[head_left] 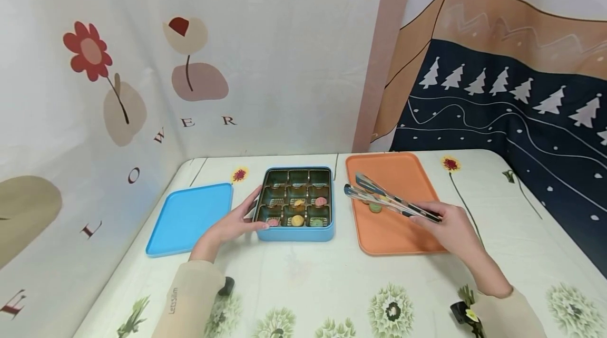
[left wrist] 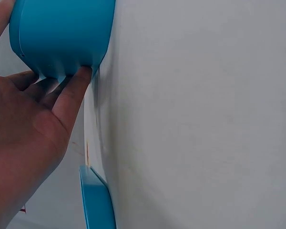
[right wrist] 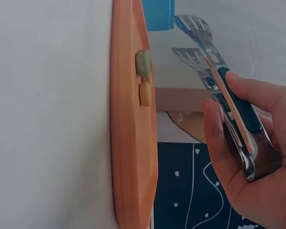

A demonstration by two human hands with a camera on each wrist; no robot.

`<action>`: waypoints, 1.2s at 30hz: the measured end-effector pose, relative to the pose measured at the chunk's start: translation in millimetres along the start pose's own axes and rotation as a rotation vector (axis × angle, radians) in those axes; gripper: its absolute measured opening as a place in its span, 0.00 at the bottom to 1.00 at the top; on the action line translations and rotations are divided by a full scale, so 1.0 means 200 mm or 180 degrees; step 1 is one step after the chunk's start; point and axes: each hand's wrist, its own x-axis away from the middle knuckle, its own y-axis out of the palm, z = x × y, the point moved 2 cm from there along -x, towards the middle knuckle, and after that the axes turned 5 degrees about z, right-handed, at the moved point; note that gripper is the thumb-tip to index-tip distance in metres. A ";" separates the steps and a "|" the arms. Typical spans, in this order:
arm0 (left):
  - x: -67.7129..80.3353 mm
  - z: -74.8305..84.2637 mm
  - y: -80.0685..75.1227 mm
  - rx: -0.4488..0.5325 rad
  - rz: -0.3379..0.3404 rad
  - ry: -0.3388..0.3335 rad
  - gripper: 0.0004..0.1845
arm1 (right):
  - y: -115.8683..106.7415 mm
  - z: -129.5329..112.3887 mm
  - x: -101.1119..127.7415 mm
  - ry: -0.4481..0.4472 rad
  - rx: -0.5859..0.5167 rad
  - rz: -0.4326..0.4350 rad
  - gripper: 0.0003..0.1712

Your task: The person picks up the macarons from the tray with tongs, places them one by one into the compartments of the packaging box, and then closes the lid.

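Staged home-style set, not a real room: printed fabric backdrops (head_left: 237,64) hung as walls round the counter (head_left: 332,285), flower-print cloth over it, blue compartment tin (head_left: 296,203) near its far edge.

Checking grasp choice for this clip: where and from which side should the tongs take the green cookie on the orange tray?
Take the green cookie across its rounded edges, coming from above with the tongs in the right hand. It lies flat on the orange tray, close beside another cookie.

Tongs (right wrist: 214,71): shiny metal, ribbed dark grips. Tray (head_left: 403,232): matt orange plastic. Box (head_left: 296,233): smooth blue, semi-gloss.
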 end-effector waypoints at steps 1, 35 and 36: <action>0.00 0.00 0.00 0.0018 -0.0006 -0.0013 0.57 | 0.00 0.00 0.00 0.0006 0.0007 0.0002 0.19; 0.01 0.00 0.00 0.0023 -0.0008 -0.0038 0.56 | -0.10 0.13 0.13 0.0386 0.0272 -0.0277 0.23; 0.01 0.00 0.00 0.0026 -0.0010 -0.0035 0.56 | -0.10 0.13 0.13 0.0384 0.0277 -0.0280 0.23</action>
